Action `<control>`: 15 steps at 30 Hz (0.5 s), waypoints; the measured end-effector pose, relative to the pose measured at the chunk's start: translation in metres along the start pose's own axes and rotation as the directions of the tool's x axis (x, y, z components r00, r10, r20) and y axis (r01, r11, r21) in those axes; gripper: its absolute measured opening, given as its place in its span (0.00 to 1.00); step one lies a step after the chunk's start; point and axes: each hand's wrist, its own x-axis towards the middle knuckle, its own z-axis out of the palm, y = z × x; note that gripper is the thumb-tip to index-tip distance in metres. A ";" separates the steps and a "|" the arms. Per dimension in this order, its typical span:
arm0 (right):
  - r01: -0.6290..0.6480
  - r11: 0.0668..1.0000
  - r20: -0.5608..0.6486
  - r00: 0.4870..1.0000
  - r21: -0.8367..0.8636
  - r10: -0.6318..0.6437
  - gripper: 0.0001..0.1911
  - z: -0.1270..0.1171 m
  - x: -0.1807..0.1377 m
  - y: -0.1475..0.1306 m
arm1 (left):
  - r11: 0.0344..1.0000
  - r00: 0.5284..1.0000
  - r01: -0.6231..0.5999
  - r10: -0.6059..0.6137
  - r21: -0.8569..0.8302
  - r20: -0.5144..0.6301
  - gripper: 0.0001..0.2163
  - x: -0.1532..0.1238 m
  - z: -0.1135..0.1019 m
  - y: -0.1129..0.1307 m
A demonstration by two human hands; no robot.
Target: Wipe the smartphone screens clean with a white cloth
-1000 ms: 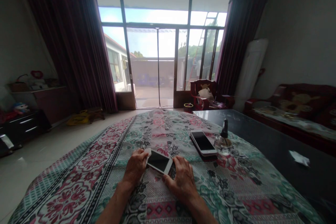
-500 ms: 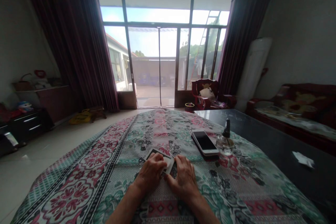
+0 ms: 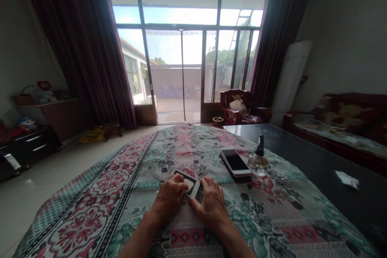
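Both of my hands meet over a small white phone [image 3: 191,183] that lies on the flowered cloth [image 3: 121,193]. My left hand [image 3: 170,196] covers its near left part, with the fingers curled on the screen. My right hand [image 3: 211,204] grips its right end. Only the far corner of the phone shows between my fingers. A second white phone [image 3: 235,162] with a dark screen lies face up to the right, apart from my hands. Beside it stands a small glass bottle [image 3: 258,160] with a dark spray top.
The cloth covers most of a dark glossy table [image 3: 317,169]; a crumpled white tissue [image 3: 347,179] lies on its bare right part. A sofa [image 3: 347,125] runs along the right wall. Glass doors, dark curtains and a red chair [image 3: 236,107] stand beyond.
My left hand has slid right, from the phone's left edge onto its screen, and now hides most of it. My right hand has stayed at the right end.
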 end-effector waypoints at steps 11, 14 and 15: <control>-0.001 1.000 -0.009 1.000 -0.010 0.001 0.23 -0.001 0.000 -0.001 | 0.956 0.961 0.273 -0.266 0.110 -0.073 0.11 0.004 -0.001 -0.016; 0.003 1.000 -0.007 1.000 -0.013 -0.003 0.22 -0.001 0.000 -0.001 | 0.951 0.958 0.282 -0.273 0.123 -0.085 0.12 0.004 0.001 -0.013; 0.001 1.000 -0.008 1.000 -0.013 -0.002 0.22 -0.001 0.000 -0.001 | 0.958 0.965 0.260 -0.252 0.121 -0.077 0.12 0.004 0.002 -0.010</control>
